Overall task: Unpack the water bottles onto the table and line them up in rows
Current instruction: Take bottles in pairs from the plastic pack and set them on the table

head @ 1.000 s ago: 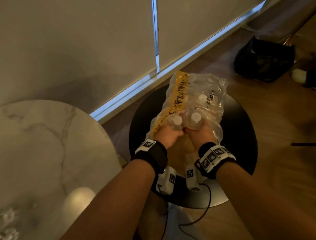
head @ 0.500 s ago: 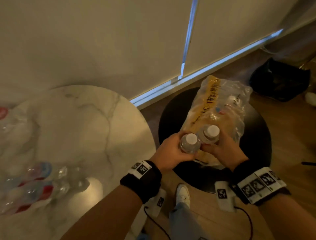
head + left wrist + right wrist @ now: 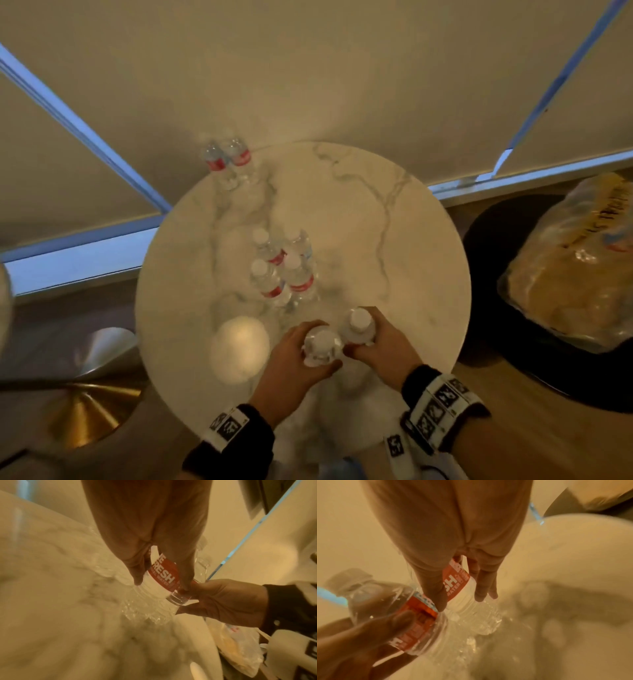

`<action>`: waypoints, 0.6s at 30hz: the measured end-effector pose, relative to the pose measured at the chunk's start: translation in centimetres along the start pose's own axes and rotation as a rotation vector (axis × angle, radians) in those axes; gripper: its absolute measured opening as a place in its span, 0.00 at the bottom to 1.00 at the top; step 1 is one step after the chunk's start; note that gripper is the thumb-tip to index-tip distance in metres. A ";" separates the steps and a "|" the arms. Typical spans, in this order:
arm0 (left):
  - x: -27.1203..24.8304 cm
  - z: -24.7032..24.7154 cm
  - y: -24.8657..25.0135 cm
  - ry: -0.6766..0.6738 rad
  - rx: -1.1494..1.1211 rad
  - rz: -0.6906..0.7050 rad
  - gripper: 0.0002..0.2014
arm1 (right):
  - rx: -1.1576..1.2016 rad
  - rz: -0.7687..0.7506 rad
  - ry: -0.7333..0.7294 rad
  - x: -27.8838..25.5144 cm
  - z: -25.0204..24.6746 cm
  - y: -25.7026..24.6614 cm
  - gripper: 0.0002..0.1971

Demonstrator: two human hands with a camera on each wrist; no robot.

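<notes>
Our left hand (image 3: pixel 291 356) curls round a clear plastic water bottle with a white cap (image 3: pixel 322 344), fingers and thumb on its red label band; our right hand (image 3: pixel 380 346) grips a second clear white-capped bottle (image 3: pixel 358 325) the same way, at about one o'clock from the first and touching it; both bottles hang upright over the near edge of the round white marble-topped table (image 3: pixel 394 240), and we cannot tell whether their bases rest on it; we judge each bottle full and moderately heavy, the thin ribbed wall soft enough to dent under a squeeze and smooth enough to slip, so the label band at mid-body seems the best place to hold, with the cap a poor one; the left wrist view shows white letters "RESH" on the red label (image 3: pixel 163 574) with "WATER" in smaller type beneath, and the right wrist view shows "SH" and "WATER" (image 3: pixel 455 584); the brand name is cut off; at twelve o'clock from our hands four upright bottles (image 3: pixel 281 270) stand in a tight two-by-two block near the table's middle, and two more bottles (image 3: pixel 227 161) stand side by side at the far edge at eleven o'clock; at three o'clock, on a dark round stool (image 3: pixel 486 240), lies the crumpled clear plastic pack wrap with a yellow strip (image 3: pixel 575 274), its dark handwriting too blurred to read
</notes>
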State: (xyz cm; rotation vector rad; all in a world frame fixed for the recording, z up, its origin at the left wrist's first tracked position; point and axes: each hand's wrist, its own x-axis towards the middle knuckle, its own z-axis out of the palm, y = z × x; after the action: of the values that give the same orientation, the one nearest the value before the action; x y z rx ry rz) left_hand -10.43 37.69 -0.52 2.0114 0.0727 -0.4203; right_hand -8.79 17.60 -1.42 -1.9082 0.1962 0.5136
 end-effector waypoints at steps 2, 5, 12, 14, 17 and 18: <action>-0.2 -2.8 -2.3 0.099 -0.016 -0.038 0.31 | -0.013 -0.017 -0.010 1.3 3.5 -1.6 0.29; 0.9 -5.5 -4.2 0.196 -0.058 -0.049 0.30 | 0.000 -0.046 0.019 3.1 6.9 -3.8 0.28; 3.8 -6.7 -4.9 0.213 -0.124 -0.023 0.30 | -0.048 0.014 0.109 5.1 8.9 -5.0 0.35; 3.7 -6.5 -5.3 0.220 -0.130 -0.046 0.31 | -0.082 0.046 0.081 5.0 8.6 -4.5 0.38; 3.0 -6.2 -6.1 0.209 -0.037 -0.141 0.40 | -0.173 0.090 0.032 4.3 7.2 -3.5 0.40; 2.5 -6.1 -6.5 0.200 0.070 -0.198 0.43 | -0.203 0.104 0.024 3.9 6.5 -3.2 0.37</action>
State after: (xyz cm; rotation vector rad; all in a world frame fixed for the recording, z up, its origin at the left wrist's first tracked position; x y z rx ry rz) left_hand -7.95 45.76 -4.41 2.1190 0.3883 -0.3485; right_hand -5.79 25.20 -2.44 -2.1102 0.2693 0.5996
